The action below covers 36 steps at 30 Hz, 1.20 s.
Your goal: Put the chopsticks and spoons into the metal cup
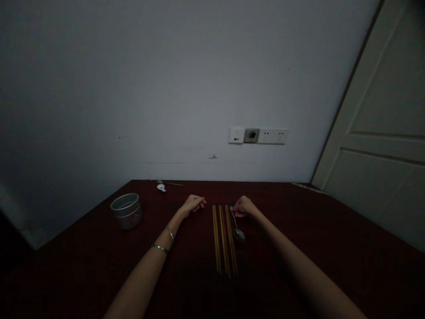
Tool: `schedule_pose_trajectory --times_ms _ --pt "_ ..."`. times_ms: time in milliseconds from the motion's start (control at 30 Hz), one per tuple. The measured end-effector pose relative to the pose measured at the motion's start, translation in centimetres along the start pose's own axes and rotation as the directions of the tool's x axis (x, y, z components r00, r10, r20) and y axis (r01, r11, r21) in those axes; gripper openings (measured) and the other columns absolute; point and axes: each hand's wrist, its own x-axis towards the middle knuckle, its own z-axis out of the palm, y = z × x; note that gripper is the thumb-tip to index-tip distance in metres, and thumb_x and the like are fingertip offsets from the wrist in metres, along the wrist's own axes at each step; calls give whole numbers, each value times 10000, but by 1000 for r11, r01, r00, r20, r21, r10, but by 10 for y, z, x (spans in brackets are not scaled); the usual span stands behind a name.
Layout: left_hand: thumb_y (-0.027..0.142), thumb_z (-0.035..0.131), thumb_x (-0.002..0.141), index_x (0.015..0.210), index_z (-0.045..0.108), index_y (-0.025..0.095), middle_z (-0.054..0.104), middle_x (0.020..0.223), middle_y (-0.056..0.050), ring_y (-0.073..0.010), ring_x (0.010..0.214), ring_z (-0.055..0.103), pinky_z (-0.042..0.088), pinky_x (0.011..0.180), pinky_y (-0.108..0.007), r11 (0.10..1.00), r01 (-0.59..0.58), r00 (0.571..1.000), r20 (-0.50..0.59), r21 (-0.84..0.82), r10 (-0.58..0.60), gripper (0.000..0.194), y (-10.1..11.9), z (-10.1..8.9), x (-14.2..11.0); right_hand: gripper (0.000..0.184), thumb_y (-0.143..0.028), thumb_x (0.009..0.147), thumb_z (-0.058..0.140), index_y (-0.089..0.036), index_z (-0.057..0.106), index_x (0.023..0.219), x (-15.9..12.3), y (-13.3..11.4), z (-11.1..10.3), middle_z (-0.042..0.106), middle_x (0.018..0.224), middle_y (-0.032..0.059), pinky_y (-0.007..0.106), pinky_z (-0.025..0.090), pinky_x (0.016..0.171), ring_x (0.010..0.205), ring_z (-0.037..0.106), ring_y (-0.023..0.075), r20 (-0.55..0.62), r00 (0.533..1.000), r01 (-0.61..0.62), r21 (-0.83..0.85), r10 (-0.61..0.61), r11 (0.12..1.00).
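My right hand [244, 207] pinches the handle end of a metal spoon [239, 235], whose bowl points toward me on the dark red table. Just left of the spoon lie several long wooden chopsticks [223, 239], set side by side in pairs and pointing away from me. My left hand [193, 204] rests near the table to the left of the chopsticks' far ends. Its fingers are loosely curled, a little apart, with nothing seen in them. Bracelets circle the left forearm.
A metal pot [128, 217] stands at the left of the table [285, 274]. Near the back edge lie a small white spoon [161, 188] and another long-handled spoon [172, 184]. Wall sockets [272, 136] sit above the table, and a pale door [381, 133] stands at the right.
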Motion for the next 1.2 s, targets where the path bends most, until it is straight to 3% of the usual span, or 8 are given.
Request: schedule_pose_trajectory --times_ms 233,467,533,600,667,867,1033,1200 --pt "375 490 765 766 632 90 542 546 8 -42 377 353 209 355 -176 1000 -13 1000 6 -16 13 319 -7 0 5 305 -322 692 691 -132 574 484 1 3 0 630 463 47 187 467 435 431 591 124 8 1000 15 -18 -15 1000" --pt "312 466 786 733 627 83 541 523 10 -41 360 358 229 342 -173 1000 -23 1000 -9 -8 23 284 -6 1 3 349 -383 854 447 -133 613 676 -8 17 -13 676 635 74 203 480 506 541 636 140 -171 978 116 -16 -117 993" --pt "300 458 793 731 628 82 538 517 13 -40 356 357 233 338 -172 1000 -28 999 -16 1 28 283 -6 2 4 327 -380 852 438 -132 636 774 -14 26 -18 687 779 99 232 493 606 678 656 169 -267 943 177 -111 -201 978" --pt "293 452 799 736 629 82 541 521 16 -39 353 360 237 334 -170 999 -41 999 -17 11 42 284 -7 3 5 300 -347 845 444 -131 651 863 -19 39 -19 664 941 128 270 475 751 853 640 203 -358 866 232 -330 -349 915" --pt "287 440 807 744 633 82 541 524 19 -37 347 361 241 331 -169 998 -49 999 -19 40 50 289 -8 4 6 315 -305 849 432 -109 640 980 -22 53 -16 611 1090 160 298 430 868 991 591 226 -365 809 246 -501 -460 830" --pt "268 443 812 736 643 83 540 525 25 -27 348 354 260 337 -153 992 -46 997 -58 115 53 282 -4 11 -4 416 -274 883 338 -43 592 1119 -23 77 -4 570 1186 184 331 366 972 1131 510 245 -308 761 249 -674 -571 695" --pt "208 525 746 889 634 87 604 649 -4 -41 418 458 381 395 -155 989 -16 998 58 147 8 217 21 7 -22 402 -250 884 325 -62 619 1085 -21 77 -1 612 1134 169 351 370 973 1091 545 247 -276 728 255 -741 -627 622" --pt "189 547 699 939 645 98 618 660 -15 -77 482 518 409 430 -167 876 -180 979 169 447 114 275 74 -35 -20 385 -221 871 333 -65 638 1046 -19 80 0 632 1094 178 382 374 973 1080 556 256 -259 696 287 -754 -669 591"
